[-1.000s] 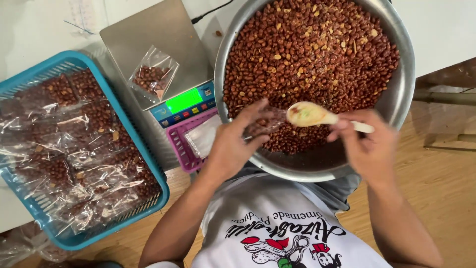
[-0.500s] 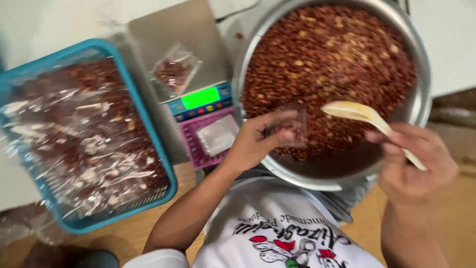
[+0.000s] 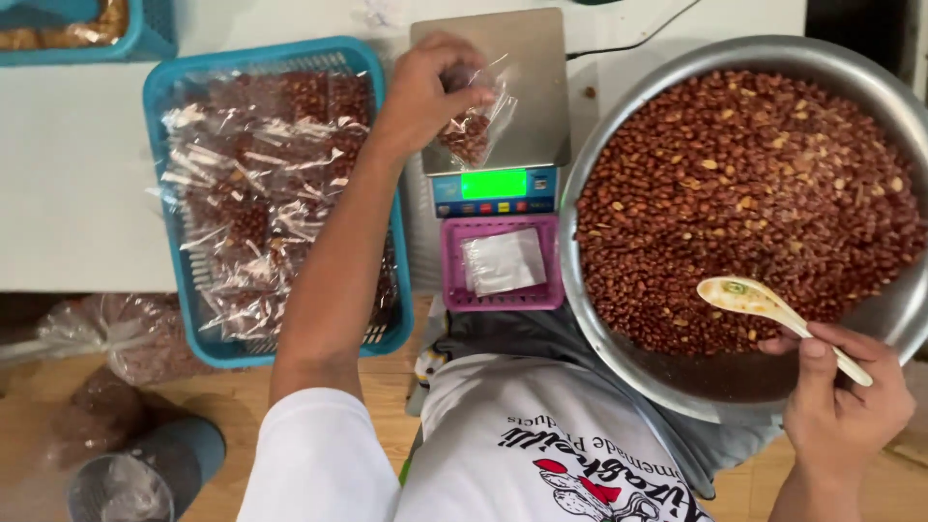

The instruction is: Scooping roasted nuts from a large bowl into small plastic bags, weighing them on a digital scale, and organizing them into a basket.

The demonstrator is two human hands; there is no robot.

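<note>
My left hand (image 3: 427, 92) reaches over the metal platform of a digital scale (image 3: 527, 116) and pinches the top of a small clear bag of red peanuts (image 3: 474, 121), which rests on the platform. My right hand (image 3: 839, 401) grips the handle of a pale spoon (image 3: 764, 304), its bowl just above the near rim of a large steel bowl (image 3: 619, 319) full of red-brown peanuts (image 3: 744, 184). The scale's green display (image 3: 494, 184) is lit.
A blue plastic basket (image 3: 198, 324) at left holds several filled clear bags. A small pink basket (image 3: 503, 300) with empty clear bags sits in front of the scale. Another blue basket corner (image 3: 145, 34) is at top left. Plastic bags lie on the wooden floor at lower left.
My left hand has left the bowl and carried the small bag of peanuts up onto the scale platform. My right hand with the spoon has dropped to the bowl's near rim.
</note>
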